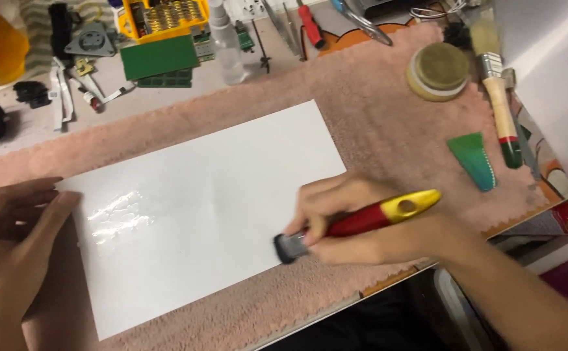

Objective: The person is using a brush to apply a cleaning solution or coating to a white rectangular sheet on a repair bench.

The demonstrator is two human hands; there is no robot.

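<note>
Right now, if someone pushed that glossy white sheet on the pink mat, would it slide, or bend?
The white sheet lies perfectly flat with straight edges, so it is probably fairly stiff and thin. Its surface shows glare, so it looks smooth and perhaps slippery to fingers. The left hand presses its edge while the right hand works a brush on it, hinting that it would otherwise shift.

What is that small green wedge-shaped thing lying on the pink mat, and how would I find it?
Start at the pink mat and go to its right edge, past the white sheet. There, just left of the wooden-handled brush and below the round yellowish tape roll, lies the green scraper. It alone is flat, teal-green and wedge-shaped.
</note>
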